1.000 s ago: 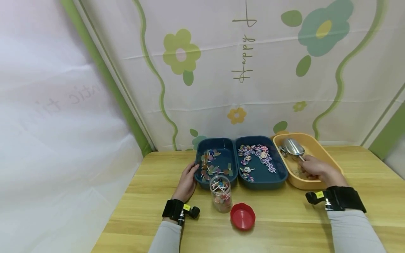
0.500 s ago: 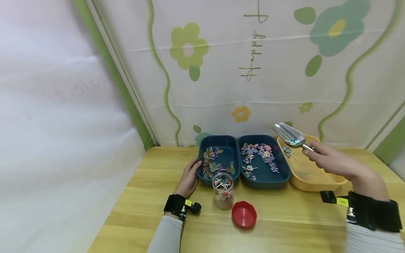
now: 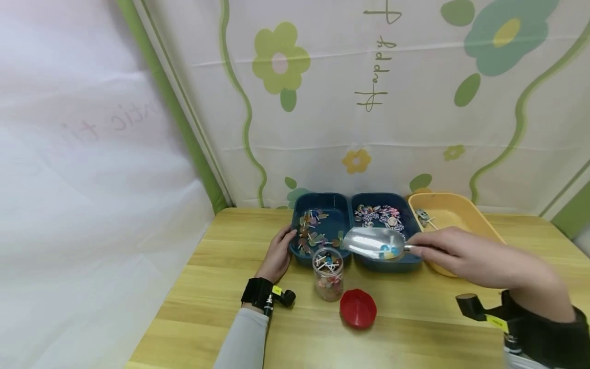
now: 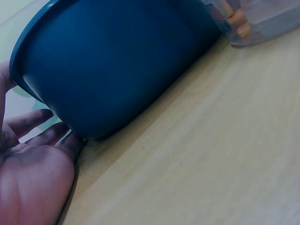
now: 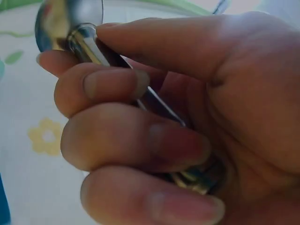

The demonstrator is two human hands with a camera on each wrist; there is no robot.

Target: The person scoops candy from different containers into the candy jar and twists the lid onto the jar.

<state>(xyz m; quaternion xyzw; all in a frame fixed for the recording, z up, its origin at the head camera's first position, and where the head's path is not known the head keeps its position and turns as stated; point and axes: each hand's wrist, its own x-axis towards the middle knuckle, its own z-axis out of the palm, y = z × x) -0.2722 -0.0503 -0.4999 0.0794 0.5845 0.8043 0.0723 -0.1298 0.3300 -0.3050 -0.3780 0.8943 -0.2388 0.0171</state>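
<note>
My right hand [image 3: 479, 259] grips the handle of a metal scoop [image 3: 369, 241], its fingers curled round it in the right wrist view. A few blue and pale candies [image 3: 389, 251] lie in the scoop, which overlaps the middle blue tray [image 3: 412, 259] in the head view. Just left of the scoop's lip stands a clear jar [image 3: 329, 287], partly filled with small lollipops [image 3: 327, 264]. My left hand [image 3: 275, 254] rests against the left blue tray [image 3: 295, 205], fingers loosely extended along its wall in the left wrist view.
A yellow tray [image 3: 461, 205] with a few lollipops [image 3: 425, 218] stands at the right. In front of the jar lies a red lid [image 3: 358, 309]. Both blue trays hold scattered lollipop candies. A printed curtain [image 3: 313, 128] hangs behind the wooden table [image 3: 193, 287].
My right hand has lifted the scoop out of the yellow tray and carried it left toward the jar, with candies in it. The left hand stays at the left blue tray.
</note>
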